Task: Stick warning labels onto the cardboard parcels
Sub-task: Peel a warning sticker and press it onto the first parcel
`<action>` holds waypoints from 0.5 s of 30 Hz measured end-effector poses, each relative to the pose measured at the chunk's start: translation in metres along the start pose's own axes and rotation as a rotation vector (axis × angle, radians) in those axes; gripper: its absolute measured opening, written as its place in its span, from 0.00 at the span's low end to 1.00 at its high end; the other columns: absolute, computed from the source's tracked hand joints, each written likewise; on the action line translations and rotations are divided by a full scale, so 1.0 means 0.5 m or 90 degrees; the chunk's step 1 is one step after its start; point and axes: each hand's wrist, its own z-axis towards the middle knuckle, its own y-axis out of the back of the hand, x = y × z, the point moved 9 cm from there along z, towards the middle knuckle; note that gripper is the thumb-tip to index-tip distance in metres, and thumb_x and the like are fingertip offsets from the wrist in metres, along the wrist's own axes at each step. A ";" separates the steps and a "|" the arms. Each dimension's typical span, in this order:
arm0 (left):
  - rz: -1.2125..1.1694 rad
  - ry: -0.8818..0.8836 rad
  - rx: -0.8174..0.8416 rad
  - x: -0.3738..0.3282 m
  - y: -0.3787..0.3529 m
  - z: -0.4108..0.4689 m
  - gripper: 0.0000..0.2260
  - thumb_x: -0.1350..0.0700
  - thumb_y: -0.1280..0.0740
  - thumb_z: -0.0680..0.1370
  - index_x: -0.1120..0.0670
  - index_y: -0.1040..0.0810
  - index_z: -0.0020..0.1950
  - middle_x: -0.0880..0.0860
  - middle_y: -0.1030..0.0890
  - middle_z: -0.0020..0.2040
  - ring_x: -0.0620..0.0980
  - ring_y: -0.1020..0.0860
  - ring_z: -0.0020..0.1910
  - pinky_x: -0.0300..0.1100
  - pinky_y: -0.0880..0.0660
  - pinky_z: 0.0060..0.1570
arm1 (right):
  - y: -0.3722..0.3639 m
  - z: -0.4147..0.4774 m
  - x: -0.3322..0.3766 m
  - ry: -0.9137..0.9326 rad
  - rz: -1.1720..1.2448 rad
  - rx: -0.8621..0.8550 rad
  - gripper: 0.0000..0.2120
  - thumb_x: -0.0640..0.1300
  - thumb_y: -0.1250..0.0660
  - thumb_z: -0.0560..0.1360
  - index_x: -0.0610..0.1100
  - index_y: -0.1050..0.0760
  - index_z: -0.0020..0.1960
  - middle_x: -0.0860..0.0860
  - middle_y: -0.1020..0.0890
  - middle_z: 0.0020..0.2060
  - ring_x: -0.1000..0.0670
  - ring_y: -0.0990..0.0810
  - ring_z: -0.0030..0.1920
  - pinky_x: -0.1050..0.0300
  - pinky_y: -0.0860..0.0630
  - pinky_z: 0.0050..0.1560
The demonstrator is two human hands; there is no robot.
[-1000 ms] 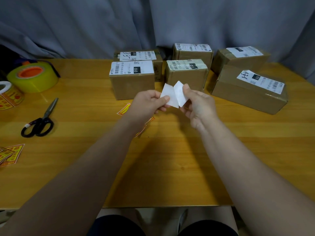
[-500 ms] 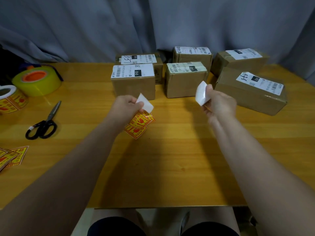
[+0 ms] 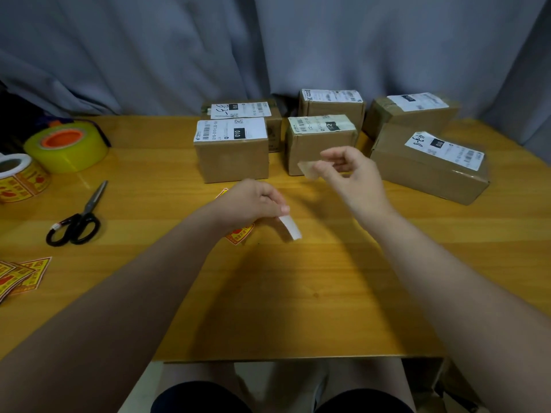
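Both hands grasp: your left hand (image 3: 253,204) pinches a white strip (image 3: 290,229) over the table (image 3: 268,293); your right hand (image 3: 351,177) pinches the pale label (image 3: 308,171) before a parcel (image 3: 319,144). Land one edge first, then smooth outward.

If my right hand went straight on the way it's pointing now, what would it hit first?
Most likely the front face of the parcel labelled 12, which the right hand, pinching a blurred slip, points toward. Depth is unclear from this one view.
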 end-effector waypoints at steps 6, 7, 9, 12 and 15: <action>0.241 -0.074 -0.009 -0.005 -0.016 -0.002 0.08 0.53 0.31 0.75 0.57 0.17 0.47 0.52 0.21 0.43 0.44 0.26 0.43 0.35 0.30 0.42 | 0.003 -0.021 0.009 0.094 -0.083 0.089 0.49 0.75 0.34 0.57 0.54 0.43 0.72 0.50 0.33 0.65 0.53 0.31 0.64 0.61 0.34 0.64; 0.238 -0.100 -0.046 -0.021 -0.006 -0.008 0.10 0.52 0.34 0.77 0.56 0.17 0.47 0.52 0.22 0.45 0.46 0.26 0.47 0.37 0.31 0.46 | 0.007 -0.024 0.015 0.114 -0.087 0.085 0.52 0.76 0.35 0.56 0.54 0.45 0.73 0.51 0.34 0.65 0.53 0.32 0.64 0.58 0.34 0.66; 0.125 -0.091 -0.108 -0.044 0.013 -0.023 0.17 0.46 0.42 0.80 0.53 0.17 0.48 0.49 0.21 0.45 0.46 0.25 0.46 0.39 0.30 0.46 | 0.015 -0.032 0.033 0.158 -0.097 0.069 0.55 0.77 0.35 0.54 0.54 0.48 0.74 0.49 0.36 0.66 0.52 0.31 0.64 0.51 0.33 0.66; -0.105 0.058 -0.028 -0.035 -0.009 -0.029 0.27 0.36 0.47 0.77 0.53 0.17 0.42 0.45 0.19 0.34 0.43 0.25 0.36 0.38 0.30 0.39 | 0.015 -0.042 0.056 0.200 -0.116 0.069 0.57 0.78 0.36 0.53 0.56 0.52 0.74 0.48 0.37 0.67 0.51 0.31 0.64 0.41 0.33 0.66; -0.174 0.141 0.089 -0.027 -0.048 -0.036 0.22 0.38 0.42 0.75 0.56 0.20 0.43 0.51 0.18 0.37 0.46 0.24 0.36 0.39 0.31 0.38 | 0.013 -0.048 0.067 0.217 -0.126 0.077 0.58 0.79 0.36 0.53 0.56 0.53 0.74 0.50 0.38 0.66 0.51 0.30 0.64 0.37 0.34 0.66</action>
